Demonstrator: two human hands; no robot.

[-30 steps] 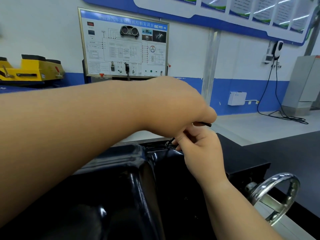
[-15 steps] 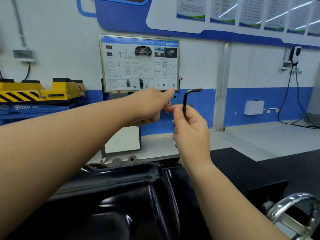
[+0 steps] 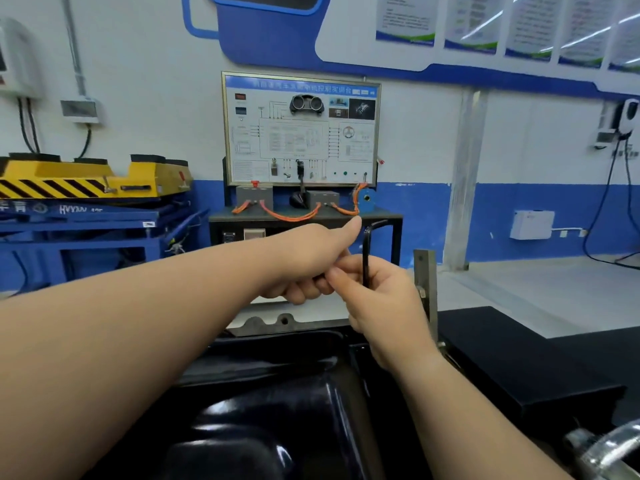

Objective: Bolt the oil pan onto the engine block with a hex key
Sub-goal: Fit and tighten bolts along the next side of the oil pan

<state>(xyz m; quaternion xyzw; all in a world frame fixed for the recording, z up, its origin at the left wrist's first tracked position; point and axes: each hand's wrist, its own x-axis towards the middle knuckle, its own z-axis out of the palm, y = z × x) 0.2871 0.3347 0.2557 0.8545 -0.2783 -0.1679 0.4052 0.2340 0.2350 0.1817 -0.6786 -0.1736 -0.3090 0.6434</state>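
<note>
Hex key (image 3: 365, 251) stands upright, gripped by the right hand (image 3: 384, 306) above the oil pan (image 3: 277, 427); left hand (image 3: 308, 261) curled, contents unclear

Well left of my left hand (image 3: 304, 261), the blue lift frame (image 3: 104, 218) bears white letters, roughly "HVYXN". Above my right hand (image 3: 381, 299), the training board (image 3: 301, 133) has a Chinese heading too blurred to read.

White-and-blue wall (image 3: 138, 98); framed wiring board (image 3: 301, 129); yellow platform (image 3: 86, 181); grey floor (image 3: 554, 292).
</note>
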